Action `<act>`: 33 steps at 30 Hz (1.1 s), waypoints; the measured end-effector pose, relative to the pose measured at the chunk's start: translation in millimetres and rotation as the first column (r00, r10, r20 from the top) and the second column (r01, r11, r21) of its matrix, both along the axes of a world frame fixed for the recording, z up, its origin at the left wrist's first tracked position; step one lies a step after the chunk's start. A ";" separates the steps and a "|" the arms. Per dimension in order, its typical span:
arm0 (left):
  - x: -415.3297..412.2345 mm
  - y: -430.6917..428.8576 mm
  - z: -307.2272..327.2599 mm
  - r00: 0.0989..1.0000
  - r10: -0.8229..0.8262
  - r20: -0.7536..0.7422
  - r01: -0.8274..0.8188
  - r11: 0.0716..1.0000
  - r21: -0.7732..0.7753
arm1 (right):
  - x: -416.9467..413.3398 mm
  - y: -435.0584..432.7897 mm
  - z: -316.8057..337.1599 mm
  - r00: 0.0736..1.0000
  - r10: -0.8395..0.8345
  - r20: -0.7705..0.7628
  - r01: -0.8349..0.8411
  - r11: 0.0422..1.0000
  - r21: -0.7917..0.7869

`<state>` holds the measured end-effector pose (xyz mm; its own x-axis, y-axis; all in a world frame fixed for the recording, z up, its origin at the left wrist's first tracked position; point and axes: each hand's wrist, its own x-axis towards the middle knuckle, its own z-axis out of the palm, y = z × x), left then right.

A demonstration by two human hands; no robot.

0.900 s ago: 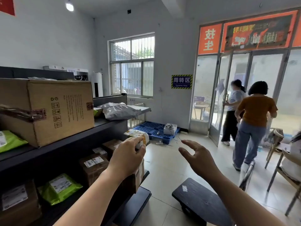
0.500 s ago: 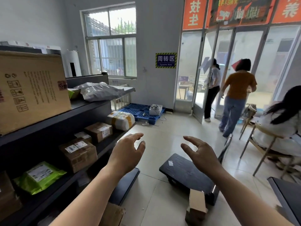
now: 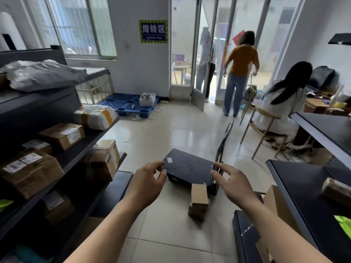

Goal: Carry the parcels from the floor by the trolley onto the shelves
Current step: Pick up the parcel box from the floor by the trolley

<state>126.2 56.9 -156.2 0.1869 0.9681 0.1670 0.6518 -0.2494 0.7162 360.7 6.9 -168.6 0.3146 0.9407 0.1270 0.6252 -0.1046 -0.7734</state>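
A small brown cardboard parcel (image 3: 198, 201) stands on the tiled floor against the near edge of the flat black trolley (image 3: 187, 167). My left hand (image 3: 147, 184) and my right hand (image 3: 234, 185) hover in the air above the floor, one on each side of that parcel, fingers relaxed and holding nothing. The dark shelves (image 3: 81, 147) run along the left, carrying a white parcel with yellow tape (image 3: 96, 115) at the far end and several brown boxes (image 3: 63, 134).
A second dark shelf unit (image 3: 311, 179) stands at the right with a brown box (image 3: 275, 203) beside it on the floor. A seated person (image 3: 281, 105) on a wooden chair and two standing people (image 3: 240, 71) are near the glass doors. A blue pallet (image 3: 129, 105) lies under the window.
My left hand has let go of the white taped parcel, which now lies on the shelf. My view has swung right and down toward the trolley, bringing the floor parcel into sight.
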 end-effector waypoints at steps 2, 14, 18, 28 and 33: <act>15.0 11.0 -14.4 1.000 -0.018 0.005 0.019 0.999 -0.036 | 16.2 4.3 -12.4 1.000 -0.023 -0.012 0.022 0.999 -0.032; 130.8 105.9 -87.2 0.999 -0.036 0.028 0.042 0.960 -0.277 | 123.6 88.1 -84.7 0.992 -0.091 -0.090 0.071 0.975 -0.210; 167.2 141.6 -103.2 0.999 -0.007 0.036 0.018 0.949 -0.315 | 158.5 127.3 -99.3 0.990 -0.092 -0.108 0.063 0.966 -0.251; 226.9 235.7 -145.6 0.999 0.038 0.019 -0.029 0.931 -0.363 | 220.3 218.8 -146.1 0.986 -0.116 -0.121 0.071 0.943 -0.324; 245.9 284.9 -178.8 1.000 0.020 -0.007 -0.021 0.920 -0.391 | 234.0 264.4 -179.5 0.978 -0.161 -0.134 0.104 0.929 -0.356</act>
<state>372.1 341.8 -335.0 0.1659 0.9598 -0.2263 0.6558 0.0640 0.7522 594.7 271.4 -348.1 0.4281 0.8656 -0.2599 0.4599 -0.4562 -0.7618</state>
